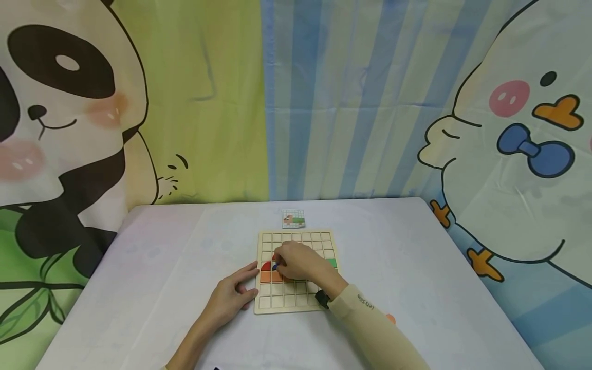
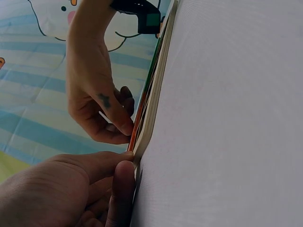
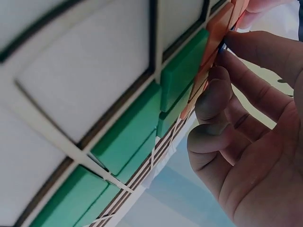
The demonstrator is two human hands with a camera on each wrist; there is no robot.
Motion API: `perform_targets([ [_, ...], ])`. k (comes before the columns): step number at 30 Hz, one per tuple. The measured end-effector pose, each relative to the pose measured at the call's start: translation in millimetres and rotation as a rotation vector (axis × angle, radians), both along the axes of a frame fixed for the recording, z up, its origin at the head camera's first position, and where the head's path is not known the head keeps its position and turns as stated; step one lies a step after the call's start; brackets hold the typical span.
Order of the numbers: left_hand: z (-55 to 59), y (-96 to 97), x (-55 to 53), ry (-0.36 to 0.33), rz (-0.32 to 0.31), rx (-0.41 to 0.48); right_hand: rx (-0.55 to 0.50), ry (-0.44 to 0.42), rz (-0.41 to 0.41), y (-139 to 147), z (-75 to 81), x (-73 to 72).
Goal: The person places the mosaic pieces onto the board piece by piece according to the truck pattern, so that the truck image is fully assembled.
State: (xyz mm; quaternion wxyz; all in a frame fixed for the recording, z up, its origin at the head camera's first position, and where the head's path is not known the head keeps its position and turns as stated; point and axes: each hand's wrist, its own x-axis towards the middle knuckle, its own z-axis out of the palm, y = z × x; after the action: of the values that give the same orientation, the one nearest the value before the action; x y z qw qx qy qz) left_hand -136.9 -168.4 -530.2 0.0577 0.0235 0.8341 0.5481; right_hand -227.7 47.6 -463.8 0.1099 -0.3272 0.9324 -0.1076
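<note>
A wooden grid board (image 1: 289,303) lies flat on the table in the head view. My right hand (image 1: 298,259) is over its middle left and pinches a small blue piece (image 1: 275,267) between thumb and index finger, mostly hidden by the fingertips. Beside it sit a red rounded piece (image 1: 265,266) and a row of orange pieces (image 1: 266,277). Green pieces (image 3: 132,127) fill several cells in the right wrist view. My left hand (image 1: 227,299) touches the board's left edge with thumb and index fingertips spread along it; its other fingers are folded underneath.
A small picture card (image 1: 293,219) with a coloured grid pattern lies just behind the board. An orange piece (image 1: 391,318) shows beside the right sleeve. The white table (image 1: 152,288) ends at patterned cloth curtains (image 1: 347,103).
</note>
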Motion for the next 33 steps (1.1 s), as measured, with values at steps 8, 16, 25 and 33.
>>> perform_targets([
  [8, -0.4, 1.7, 0.5, 0.001, 0.008, 0.001, -0.045, -0.022, -0.021, 12, 10.2, -1.6],
  [16, 1.2, 2.8, 1.9, -0.002, 0.023, -0.005, -0.082, -0.049, -0.072, 37, 18.9, 2.4],
  [25, 0.4, 2.6, 1.1, -0.015, 0.025, -0.013, -0.101, 0.017, -0.097, 67, 22.0, 17.7],
  [33, 0.8, 1.8, 1.4, -0.001, 0.021, -0.010, -0.118, 0.047, -0.145, 104, 15.8, 36.6],
])
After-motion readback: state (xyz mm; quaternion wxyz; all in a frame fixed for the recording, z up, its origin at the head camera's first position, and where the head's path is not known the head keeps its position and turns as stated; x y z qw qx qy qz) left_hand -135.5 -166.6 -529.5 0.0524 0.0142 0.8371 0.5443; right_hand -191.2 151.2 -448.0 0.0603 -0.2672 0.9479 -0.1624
